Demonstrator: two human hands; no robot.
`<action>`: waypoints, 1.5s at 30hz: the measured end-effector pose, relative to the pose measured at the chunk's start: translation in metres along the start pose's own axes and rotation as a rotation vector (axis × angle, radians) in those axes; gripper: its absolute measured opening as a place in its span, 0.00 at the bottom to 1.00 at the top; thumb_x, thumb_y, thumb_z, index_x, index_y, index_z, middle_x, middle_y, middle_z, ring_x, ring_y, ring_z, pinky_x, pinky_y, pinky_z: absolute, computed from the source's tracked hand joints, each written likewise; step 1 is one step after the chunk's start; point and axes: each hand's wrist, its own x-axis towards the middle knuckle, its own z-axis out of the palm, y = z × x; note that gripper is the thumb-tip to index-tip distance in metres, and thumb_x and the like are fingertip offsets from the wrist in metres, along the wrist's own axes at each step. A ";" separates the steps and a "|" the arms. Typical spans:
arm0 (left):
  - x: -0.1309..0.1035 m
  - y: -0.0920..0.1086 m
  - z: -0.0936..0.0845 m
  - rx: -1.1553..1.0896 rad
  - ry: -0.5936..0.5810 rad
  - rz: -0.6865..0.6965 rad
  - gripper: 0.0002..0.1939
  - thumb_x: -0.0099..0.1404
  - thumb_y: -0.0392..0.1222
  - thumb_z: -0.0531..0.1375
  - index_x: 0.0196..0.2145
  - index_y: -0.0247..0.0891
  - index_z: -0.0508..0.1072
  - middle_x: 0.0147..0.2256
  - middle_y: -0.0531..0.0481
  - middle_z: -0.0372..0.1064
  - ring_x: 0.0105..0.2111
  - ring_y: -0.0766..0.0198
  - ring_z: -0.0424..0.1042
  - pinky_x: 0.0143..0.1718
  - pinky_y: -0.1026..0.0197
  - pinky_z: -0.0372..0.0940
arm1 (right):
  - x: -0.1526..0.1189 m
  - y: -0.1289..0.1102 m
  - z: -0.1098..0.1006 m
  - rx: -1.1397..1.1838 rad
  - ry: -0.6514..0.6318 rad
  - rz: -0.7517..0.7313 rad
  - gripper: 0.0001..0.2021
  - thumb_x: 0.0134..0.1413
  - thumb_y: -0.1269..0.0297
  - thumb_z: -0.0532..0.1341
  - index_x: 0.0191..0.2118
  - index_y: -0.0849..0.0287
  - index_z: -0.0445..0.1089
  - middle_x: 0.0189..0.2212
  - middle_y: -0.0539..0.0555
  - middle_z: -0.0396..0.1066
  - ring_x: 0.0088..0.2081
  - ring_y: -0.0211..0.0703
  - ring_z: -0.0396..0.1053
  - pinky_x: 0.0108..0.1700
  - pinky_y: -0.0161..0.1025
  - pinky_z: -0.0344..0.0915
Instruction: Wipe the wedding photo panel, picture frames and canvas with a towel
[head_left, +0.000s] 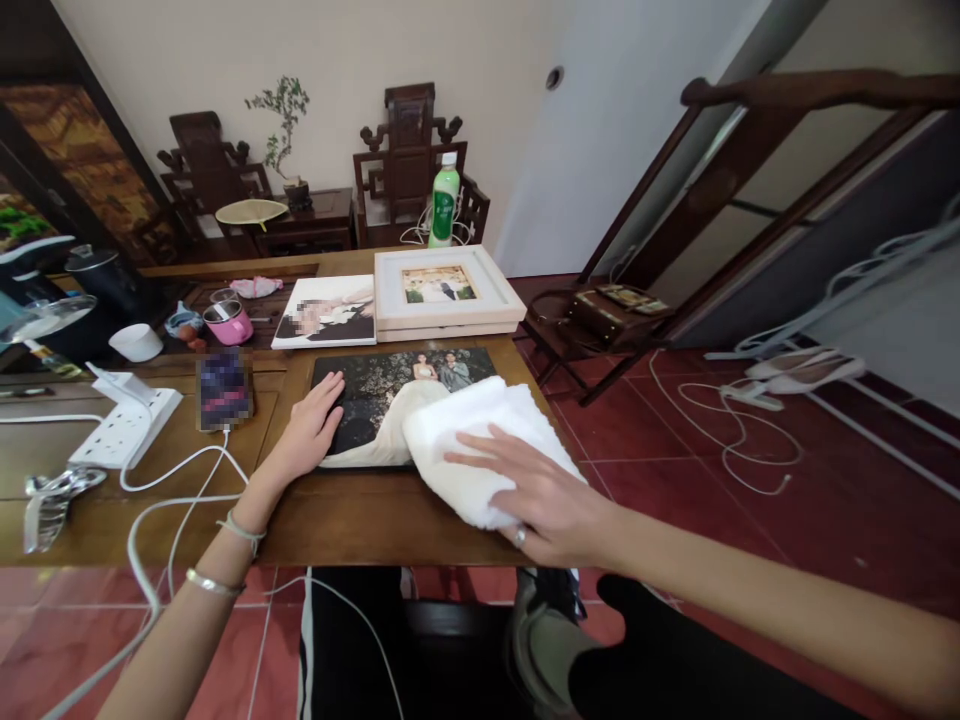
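Note:
A dark wedding photo panel (375, 400) lies flat at the table's front edge, showing a couple and a long pale gown. My left hand (307, 425) rests on the panel's left edge, fingers extended and holding nothing. Over the panel's lower right part, my right hand (529, 485) presses on a folded white towel (487, 420), which its fingers grip from above. The towel hides that corner of the panel and overhangs the table's edge.
Behind the panel are a framed photo (450, 290) and a photo print (326, 312). A green bottle (444, 200) stands behind them. To the left lie a phone (225, 390), a power strip (127, 430) with cables, a pink cup (229, 322) and a clear hair claw (56, 505). A wooden chair (750, 170) stands right.

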 end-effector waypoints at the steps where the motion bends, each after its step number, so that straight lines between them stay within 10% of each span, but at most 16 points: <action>1: 0.000 0.000 0.000 0.003 -0.004 0.000 0.25 0.71 0.45 0.45 0.62 0.38 0.58 0.65 0.41 0.51 0.66 0.55 0.48 0.64 0.44 0.47 | 0.002 -0.001 0.000 0.006 0.006 0.000 0.09 0.45 0.74 0.56 0.30 0.58 0.73 0.59 0.62 0.63 0.64 0.61 0.51 0.62 0.66 0.47; 9: 0.000 -0.001 -0.002 0.000 -0.016 0.003 0.25 0.71 0.46 0.45 0.62 0.37 0.58 0.65 0.41 0.50 0.66 0.54 0.48 0.63 0.42 0.47 | 0.044 0.087 -0.021 -0.061 -0.075 0.225 0.08 0.53 0.70 0.54 0.33 0.60 0.70 0.49 0.65 0.70 0.52 0.57 0.66 0.50 0.51 0.64; 17: 0.000 -0.001 -0.001 -0.010 -0.005 0.008 0.25 0.71 0.46 0.45 0.62 0.37 0.58 0.65 0.41 0.51 0.66 0.55 0.48 0.64 0.43 0.46 | 0.073 0.138 -0.029 -0.019 -0.050 0.259 0.11 0.59 0.61 0.51 0.31 0.60 0.66 0.30 0.58 0.70 0.34 0.49 0.67 0.37 0.40 0.59; 25: 0.002 -0.008 0.003 -0.034 0.026 0.031 0.25 0.71 0.46 0.45 0.62 0.37 0.60 0.64 0.41 0.53 0.66 0.55 0.49 0.64 0.43 0.48 | 0.060 0.111 -0.028 -0.077 -0.110 0.310 0.09 0.57 0.66 0.53 0.36 0.61 0.70 0.41 0.64 0.72 0.44 0.56 0.69 0.45 0.47 0.63; 37: 0.003 -0.001 0.001 -0.001 0.008 -0.005 0.25 0.70 0.45 0.45 0.62 0.35 0.60 0.65 0.40 0.52 0.66 0.55 0.49 0.64 0.44 0.48 | -0.023 -0.015 0.020 0.004 0.159 -0.050 0.07 0.40 0.76 0.56 0.23 0.58 0.69 0.61 0.61 0.60 0.66 0.61 0.44 0.63 0.66 0.41; 45: 0.001 0.003 -0.003 0.016 -0.022 -0.006 0.25 0.70 0.46 0.45 0.62 0.38 0.58 0.65 0.41 0.50 0.66 0.54 0.48 0.63 0.42 0.47 | 0.013 0.040 -0.008 -0.008 -0.055 0.077 0.07 0.47 0.74 0.57 0.30 0.59 0.72 0.60 0.63 0.60 0.64 0.57 0.50 0.63 0.61 0.49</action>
